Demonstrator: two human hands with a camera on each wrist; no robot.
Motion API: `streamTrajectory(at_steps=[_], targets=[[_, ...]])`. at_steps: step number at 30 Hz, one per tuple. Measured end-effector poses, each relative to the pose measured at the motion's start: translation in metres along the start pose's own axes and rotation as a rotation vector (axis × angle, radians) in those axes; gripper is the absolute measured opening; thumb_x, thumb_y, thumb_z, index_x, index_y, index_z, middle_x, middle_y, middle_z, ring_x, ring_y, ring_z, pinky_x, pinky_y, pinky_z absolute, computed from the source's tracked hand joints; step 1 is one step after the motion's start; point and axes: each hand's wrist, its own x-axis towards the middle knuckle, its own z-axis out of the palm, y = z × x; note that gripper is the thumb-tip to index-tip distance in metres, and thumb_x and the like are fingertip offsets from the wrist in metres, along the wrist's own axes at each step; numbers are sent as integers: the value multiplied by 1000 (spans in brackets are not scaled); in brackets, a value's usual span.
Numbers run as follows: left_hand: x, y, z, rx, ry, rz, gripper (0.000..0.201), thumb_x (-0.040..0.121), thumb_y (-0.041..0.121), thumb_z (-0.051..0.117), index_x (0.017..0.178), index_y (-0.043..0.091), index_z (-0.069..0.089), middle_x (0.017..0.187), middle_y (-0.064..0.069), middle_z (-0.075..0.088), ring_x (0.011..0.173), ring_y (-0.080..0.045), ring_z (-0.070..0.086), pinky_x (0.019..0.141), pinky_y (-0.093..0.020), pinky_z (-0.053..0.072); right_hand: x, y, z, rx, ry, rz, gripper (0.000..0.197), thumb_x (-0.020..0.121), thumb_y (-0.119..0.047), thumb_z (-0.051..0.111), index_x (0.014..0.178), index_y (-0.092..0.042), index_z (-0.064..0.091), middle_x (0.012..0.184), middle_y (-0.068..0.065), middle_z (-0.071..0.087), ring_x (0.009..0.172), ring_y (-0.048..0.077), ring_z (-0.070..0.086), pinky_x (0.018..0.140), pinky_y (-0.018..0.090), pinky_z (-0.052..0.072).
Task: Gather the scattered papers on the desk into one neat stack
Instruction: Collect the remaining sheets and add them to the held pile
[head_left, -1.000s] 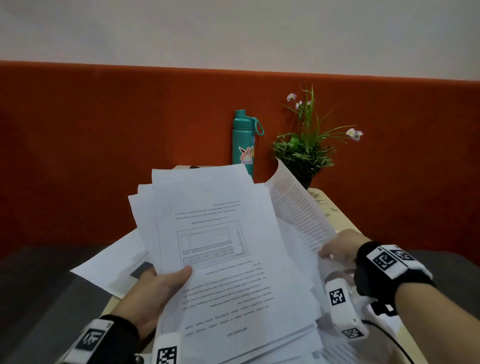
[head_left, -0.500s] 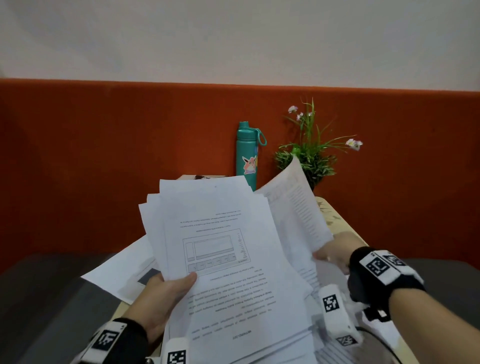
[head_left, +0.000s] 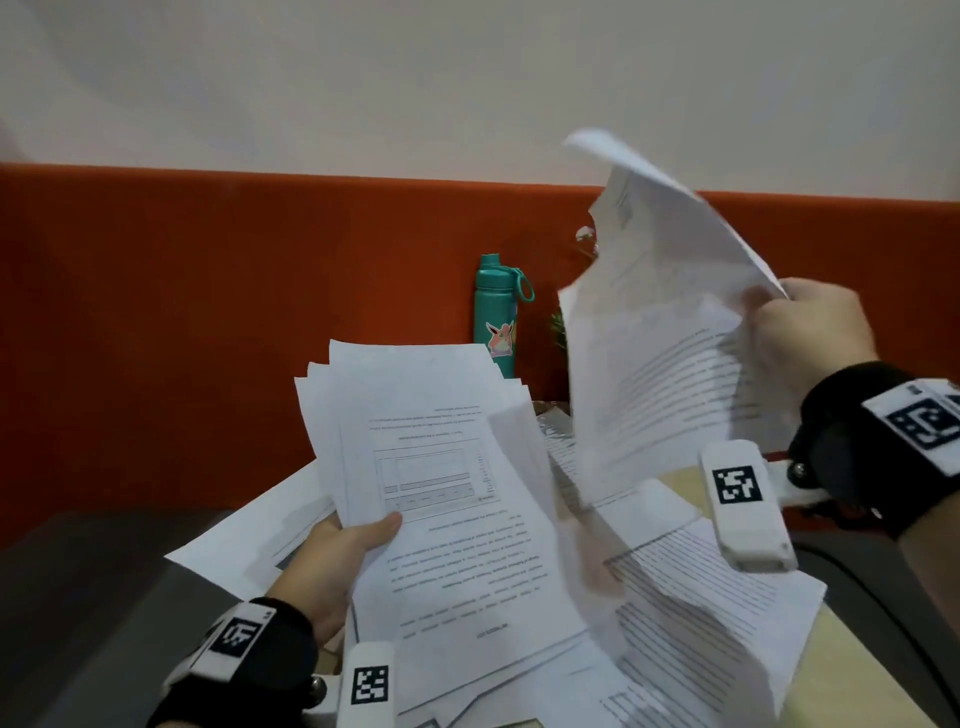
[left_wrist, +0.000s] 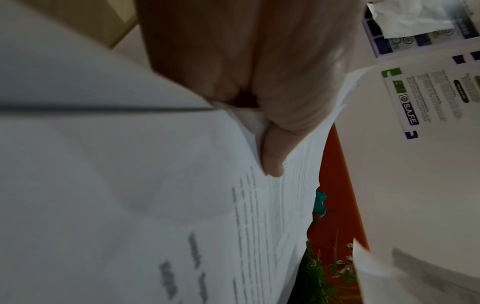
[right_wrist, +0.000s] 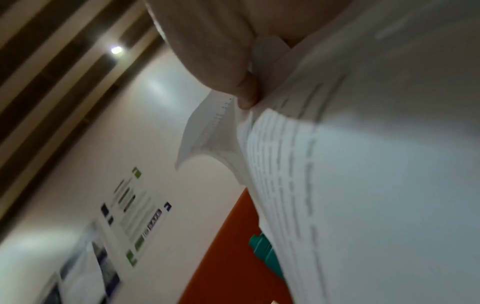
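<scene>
My left hand (head_left: 337, 561) grips a fanned bundle of printed papers (head_left: 441, 493) by its left edge, thumb on top, tilted up over the desk. In the left wrist view the thumb (left_wrist: 272, 156) presses on that bundle (left_wrist: 155, 205). My right hand (head_left: 810, 332) is raised at the right and pinches a single printed sheet (head_left: 665, 338) by its right edge; the sheet hangs and curls, blurred. The right wrist view shows the fingers (right_wrist: 244, 96) pinching the sheet (right_wrist: 363, 185). More papers (head_left: 701, 613) lie loose on the desk at lower right, and a sheet (head_left: 249, 540) sticks out at the left.
A teal water bottle (head_left: 496, 312) stands at the desk's back against the orange partition (head_left: 208, 338). A potted plant (head_left: 558, 327) beside it is mostly hidden by the lifted sheet. The light desk top (head_left: 857, 675) shows at lower right. Posters (left_wrist: 428, 92) hang on the white wall.
My right hand has lifted one sheet up and to the right, off the pile, and it now covers the plant. The left hand keeps holding its bundle in about the same place.
</scene>
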Motion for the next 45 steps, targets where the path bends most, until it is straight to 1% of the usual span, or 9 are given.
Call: streamTrajectory(at_steps=[4, 7, 18, 22, 25, 31, 36, 41, 45], targets=[[-3, -2, 8, -43, -3, -18, 34, 92, 10, 59, 126, 6, 60, 108, -14, 75, 97, -35, 72, 74, -41, 59, -14, 20, 27, 220, -194, 260, 38, 95, -22, 54, 125, 2, 56, 119, 15, 63, 110, 32, 60, 96, 42, 47], [-8, -2, 15, -71, -8, -53, 25, 94, 11, 56, 117, 4, 62, 100, -18, 76, 90, -36, 73, 60, -37, 60, -49, 48, 58, 14, -417, 284, 37, 95, -20, 54, 118, 8, 60, 99, 17, 61, 90, 28, 60, 79, 37, 47], [0, -16, 23, -124, 28, -163, 60, 83, 65, 51, 125, 24, 62, 116, -12, 73, 107, -36, 67, 101, -52, 47, -115, 78, 127, -264, -789, 292, 32, 98, -28, 41, 117, -7, 59, 106, 10, 60, 99, 29, 59, 80, 28, 44], [0, -18, 25, 63, -57, -88, 45, 81, 20, 73, 125, 12, 62, 109, -10, 76, 100, -30, 72, 88, -40, 56, -122, 80, 132, -284, -833, 195, 30, 99, -30, 41, 114, -15, 61, 117, 6, 65, 108, 29, 60, 101, 38, 42], [-2, -11, 20, 90, -44, -58, 41, 84, -9, 61, 123, 4, 61, 103, -14, 76, 91, -31, 73, 68, -35, 59, -114, 80, 125, -140, -810, 208, 28, 96, -36, 49, 117, -19, 57, 122, 5, 62, 99, 23, 59, 83, 30, 48], [-4, 23, 6, -132, -192, 26, 51, 72, 7, 69, 123, 9, 63, 120, -19, 69, 114, -42, 62, 104, -59, 41, -85, 72, 99, 430, -834, 476, 106, 54, -56, 80, 144, -26, 34, 136, 5, 57, 115, 28, 59, 102, 42, 44], [-10, 23, 24, -68, -176, -3, 44, 77, 11, 72, 121, 6, 65, 118, -17, 71, 112, -37, 65, 104, -53, 44, -91, 64, 98, 585, -955, 511, 43, 78, -8, 70, 120, -4, 65, 112, 15, 73, 106, 34, 68, 103, 50, 45], [-7, 30, 18, 378, 127, -8, 50, 89, 42, 61, 130, 15, 52, 126, -8, 63, 103, -26, 63, 71, -31, 54, -81, 83, 89, 524, -818, 465, 43, 82, 1, 64, 124, -8, 60, 117, 9, 71, 111, 31, 65, 107, 49, 40], [-3, 31, -28, 1224, 567, -345, 91, 79, 62, 58, 146, 15, 19, 148, -18, 29, 133, -38, 32, 106, -45, 33, -75, 100, 72, 531, -764, 480, 38, 80, -1, 66, 114, -17, 62, 121, 8, 68, 114, 30, 61, 109, 49, 38]])
